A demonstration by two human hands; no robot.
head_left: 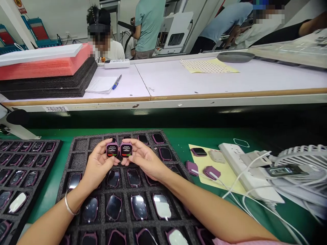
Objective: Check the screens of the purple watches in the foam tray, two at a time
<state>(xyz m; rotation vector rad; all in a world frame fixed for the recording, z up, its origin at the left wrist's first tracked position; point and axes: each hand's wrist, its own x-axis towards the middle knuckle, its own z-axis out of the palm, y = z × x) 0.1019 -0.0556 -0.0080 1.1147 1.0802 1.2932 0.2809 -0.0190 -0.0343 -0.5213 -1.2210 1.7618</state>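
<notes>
My left hand [98,163] pinches a small purple smartwatch body [112,150] with a lit screen. My right hand [144,158] holds a second lit purple watch body [126,149] right beside the first, the two nearly touching. Both hands hover over a dark foam tray [79,144] whose cells hold several purple watch bodies with dark or pale screens. A silver bangle sits on my left wrist.
A second foam tray of watches [25,163] lies at the left. A yellow sheet [224,173] at the right carries loose watch bodies, next to a white power strip [237,163], cables and a white fan [304,160]. A raised shelf holds foam sheets, paper, pen. Other people work behind it.
</notes>
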